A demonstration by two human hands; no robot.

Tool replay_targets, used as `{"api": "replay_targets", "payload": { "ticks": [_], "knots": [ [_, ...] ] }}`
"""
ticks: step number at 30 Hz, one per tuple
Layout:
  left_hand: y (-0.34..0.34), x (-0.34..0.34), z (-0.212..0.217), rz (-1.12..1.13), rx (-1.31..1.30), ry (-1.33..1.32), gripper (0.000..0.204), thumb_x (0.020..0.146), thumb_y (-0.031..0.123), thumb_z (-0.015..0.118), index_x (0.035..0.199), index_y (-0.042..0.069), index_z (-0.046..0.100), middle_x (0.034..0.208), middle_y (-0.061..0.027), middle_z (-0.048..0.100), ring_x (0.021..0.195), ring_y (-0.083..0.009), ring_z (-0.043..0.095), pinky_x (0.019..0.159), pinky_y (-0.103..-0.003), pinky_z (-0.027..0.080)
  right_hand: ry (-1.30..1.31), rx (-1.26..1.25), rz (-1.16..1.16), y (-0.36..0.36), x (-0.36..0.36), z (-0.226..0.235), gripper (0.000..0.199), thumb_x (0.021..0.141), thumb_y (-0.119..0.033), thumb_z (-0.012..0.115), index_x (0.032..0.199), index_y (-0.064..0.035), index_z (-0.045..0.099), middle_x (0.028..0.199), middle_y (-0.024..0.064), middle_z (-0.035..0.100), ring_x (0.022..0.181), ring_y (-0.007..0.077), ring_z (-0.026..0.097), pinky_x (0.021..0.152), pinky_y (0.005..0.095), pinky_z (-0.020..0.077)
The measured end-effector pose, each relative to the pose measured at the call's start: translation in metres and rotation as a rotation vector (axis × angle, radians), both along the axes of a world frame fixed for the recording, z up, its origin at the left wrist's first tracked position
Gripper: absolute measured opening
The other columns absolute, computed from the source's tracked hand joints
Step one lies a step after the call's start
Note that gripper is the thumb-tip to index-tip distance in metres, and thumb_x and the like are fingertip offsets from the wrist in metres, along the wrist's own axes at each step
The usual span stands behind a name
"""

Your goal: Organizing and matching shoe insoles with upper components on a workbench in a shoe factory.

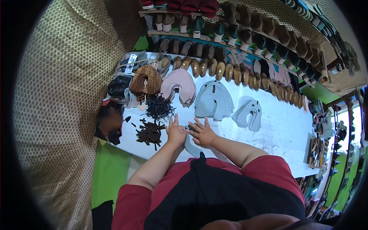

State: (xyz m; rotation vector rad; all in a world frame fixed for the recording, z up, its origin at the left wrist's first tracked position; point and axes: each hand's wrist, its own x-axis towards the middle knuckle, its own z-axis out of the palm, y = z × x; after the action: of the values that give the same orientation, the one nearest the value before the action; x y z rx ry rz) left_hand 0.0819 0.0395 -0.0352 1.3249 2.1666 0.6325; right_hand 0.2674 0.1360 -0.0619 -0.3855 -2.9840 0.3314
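At the table's near edge, a curved grey shoe-upper piece (194, 148) lies partly under my hands. My left hand (176, 135) rests at its left side, fingers stretched away from me, thumb toward the other hand. From the right, my right hand (203, 135) lies over the piece's upper end with its fingers spread. The thumbs almost meet, and what lies beneath the palms is hidden. Left of my hands are a heap of short dark strips (150, 134) and a tangle of thin black strips (159, 108). Stacked light-grey U-shaped pieces (214, 101) sit just beyond, with a smaller grey stack (248, 115) to their right.
Pink U-shaped pieces (178, 85) and leopard-print ones (146, 81) lie at the far left, near black plastic bags (119, 86). A row of brown shoe lasts (220, 71) lines the white table's (283, 130) back edge. Shelves of shoes (245, 38) rise behind; a patterned curtain (61, 115) hangs left.
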Motion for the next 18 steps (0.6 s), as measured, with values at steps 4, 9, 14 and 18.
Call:
{"api": "replay_targets", "payload": {
  "ticks": [4, 9, 14, 18],
  "knots": [
    [-0.004, -0.007, 0.001, -0.075, 0.008, 0.076, 0.014, 0.079, 0.028, 0.073, 0.083, 0.015, 0.079, 0.164, -0.0185, 0.019, 0.151, -0.0482, 0.003, 0.111, -0.073, 0.007, -0.090, -0.035, 0.005, 0.003, -0.001, 0.013, 0.048, 0.091, -0.039, 0.056, 0.137, -0.0263, 0.060, 0.161, 0.0096, 0.029, 0.152, 0.0369, 0.012, 0.111, 0.0761, 0.0089],
    [-0.018, -0.023, -0.016, -0.053, 0.008, 0.165, 0.014, 0.082, 0.025, 0.069, 0.088, 0.021, 0.081, 0.165, -0.0208, 0.015, 0.151, -0.0491, -0.001, 0.114, -0.068, 0.002, -0.063, -0.105, -0.043, 0.001, 0.000, 0.015, 0.046, 0.090, -0.040, 0.056, 0.135, -0.0303, 0.062, 0.161, 0.0111, 0.027, 0.153, 0.0373, 0.011, 0.112, 0.0753, 0.0063],
    [-0.010, 0.000, 0.007, -0.004, 0.008, 0.148, 0.013, 0.081, 0.028, 0.073, 0.089, 0.024, 0.081, 0.164, -0.0210, 0.015, 0.151, -0.0471, 0.001, 0.118, -0.062, 0.003, -0.020, -0.145, -0.054, 0.004, 0.002, 0.012, 0.044, 0.088, -0.042, 0.058, 0.130, -0.0289, 0.065, 0.162, 0.0109, 0.026, 0.153, 0.0381, 0.010, 0.112, 0.0747, 0.0067],
    [-0.012, 0.006, 0.000, 0.074, 0.027, 0.135, 0.013, 0.076, 0.032, 0.079, 0.087, 0.024, 0.081, 0.165, -0.0190, 0.015, 0.152, -0.0441, 0.003, 0.118, -0.061, 0.004, -0.227, -0.106, -0.034, 0.005, -0.003, 0.020, 0.041, 0.086, -0.040, 0.058, 0.122, -0.0231, 0.068, 0.160, 0.0115, 0.029, 0.152, 0.0378, 0.012, 0.113, 0.0741, 0.0072]
  ]
}}
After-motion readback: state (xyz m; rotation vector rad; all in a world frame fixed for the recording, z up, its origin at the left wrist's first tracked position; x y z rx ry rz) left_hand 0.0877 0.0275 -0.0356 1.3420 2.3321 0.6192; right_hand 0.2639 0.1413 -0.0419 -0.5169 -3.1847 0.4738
